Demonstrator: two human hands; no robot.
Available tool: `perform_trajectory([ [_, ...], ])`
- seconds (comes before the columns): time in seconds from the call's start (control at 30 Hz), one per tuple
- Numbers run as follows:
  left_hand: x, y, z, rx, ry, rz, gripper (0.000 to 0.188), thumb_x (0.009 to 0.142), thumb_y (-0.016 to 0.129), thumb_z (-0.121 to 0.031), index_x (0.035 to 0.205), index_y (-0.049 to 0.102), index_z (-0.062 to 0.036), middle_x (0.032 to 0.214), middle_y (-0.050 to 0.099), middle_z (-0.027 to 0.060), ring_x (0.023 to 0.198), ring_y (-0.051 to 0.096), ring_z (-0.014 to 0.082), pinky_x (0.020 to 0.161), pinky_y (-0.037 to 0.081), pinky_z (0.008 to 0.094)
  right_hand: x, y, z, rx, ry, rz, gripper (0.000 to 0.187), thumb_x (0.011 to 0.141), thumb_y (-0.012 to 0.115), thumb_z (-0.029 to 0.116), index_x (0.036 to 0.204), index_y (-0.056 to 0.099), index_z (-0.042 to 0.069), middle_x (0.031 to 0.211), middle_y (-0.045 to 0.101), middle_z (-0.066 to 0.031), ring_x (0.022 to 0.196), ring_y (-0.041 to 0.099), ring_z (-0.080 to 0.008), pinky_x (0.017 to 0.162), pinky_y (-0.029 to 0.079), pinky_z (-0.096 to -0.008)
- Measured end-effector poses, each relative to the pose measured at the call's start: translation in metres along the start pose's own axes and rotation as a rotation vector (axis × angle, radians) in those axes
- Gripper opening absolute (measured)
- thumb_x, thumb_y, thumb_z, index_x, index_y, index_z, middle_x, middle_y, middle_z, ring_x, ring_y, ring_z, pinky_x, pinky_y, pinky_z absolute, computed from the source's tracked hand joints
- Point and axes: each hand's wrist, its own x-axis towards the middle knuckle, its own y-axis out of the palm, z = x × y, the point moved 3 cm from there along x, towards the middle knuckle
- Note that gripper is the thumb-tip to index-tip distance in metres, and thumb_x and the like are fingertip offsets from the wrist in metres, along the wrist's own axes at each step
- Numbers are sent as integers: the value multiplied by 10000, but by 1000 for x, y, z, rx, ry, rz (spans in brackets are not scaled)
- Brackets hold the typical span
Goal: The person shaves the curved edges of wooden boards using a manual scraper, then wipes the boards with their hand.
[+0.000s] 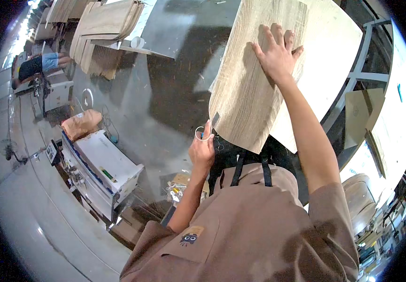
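A wood-grain panel (247, 80) with rounded corners lies in front of me, over a paler board (339, 42). My right hand (279, 58) rests on it, palm down and fingers spread. At the panel's near left corner, my left hand (203, 148) is closed round a hand tool with a flat dark blade (215, 119). A bit of blue, perhaps its handle, shows between the fingers. The blade is up against the panel's edge, but whether it touches cannot be made out. A thin white ring shape circles the fingers.
Stacked wood-grain panels (106, 21) stand at the far left. Left of me is a white machine cabinet (104, 155) with a brown bundle (81, 124) on its end. A metal frame (353, 82) is on the right. Another person (36, 68) is at the far left.
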Motion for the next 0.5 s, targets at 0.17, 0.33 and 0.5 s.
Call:
perform_trajectory([
  [0.17,-15,8,1,1,-44,-56,549,1167,567,-368,1713,522,-334,1169,698,256,963,710,496,770,581,566,3,1,23,39,-57,-63,749,1097,417,803,1747,405,432,1884,288,-36,1745,175,-427,1304,119,-848],
  [0.33,-15,2,-8,-50,-39,-97,583,1112,676,-281,1682,562,-320,1099,691,196,912,711,443,730,570,546,2,4,22,47,-83,-98,746,1105,425,779,1755,401,414,1870,316,-43,1734,203,-434,1280,146,-861],
  [0.5,-6,-5,-4,37,-69,-26,554,1107,677,-293,1655,601,-324,1078,684,192,900,710,428,730,571,539,3,1,22,-8,-111,-63,783,1077,466,793,1755,416,405,1855,346,-15,1716,251,-410,1225,196,-878],
])
